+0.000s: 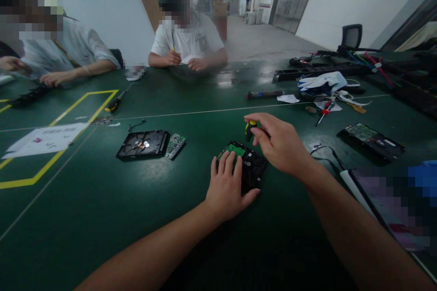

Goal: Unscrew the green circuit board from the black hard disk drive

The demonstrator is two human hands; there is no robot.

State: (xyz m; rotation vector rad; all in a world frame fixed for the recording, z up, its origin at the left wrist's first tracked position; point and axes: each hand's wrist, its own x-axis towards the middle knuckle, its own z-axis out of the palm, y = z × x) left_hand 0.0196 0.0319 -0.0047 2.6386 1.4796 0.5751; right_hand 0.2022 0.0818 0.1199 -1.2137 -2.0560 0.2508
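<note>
A black hard drive [256,163] with a green circuit board [236,149] lies on the table in front of me. My left hand [226,184] rests flat over its near left part, fingers spread and thumb along the near edge, hiding much of it. From the right, my right hand [278,141] grips a yellow-and-black screwdriver [251,131] between thumb and fingers. The screwdriver stands nearly upright, its tip down at the drive near the board's right side; whether it sits in a screw is too small to tell.
Left of my hands lie another hard drive [143,144] and a loose circuit board [176,146]. To the right are a third drive [372,142], a red screwdriver [325,112], gloves [322,82] and a cable [329,149]. Two people [187,38] sit across the table.
</note>
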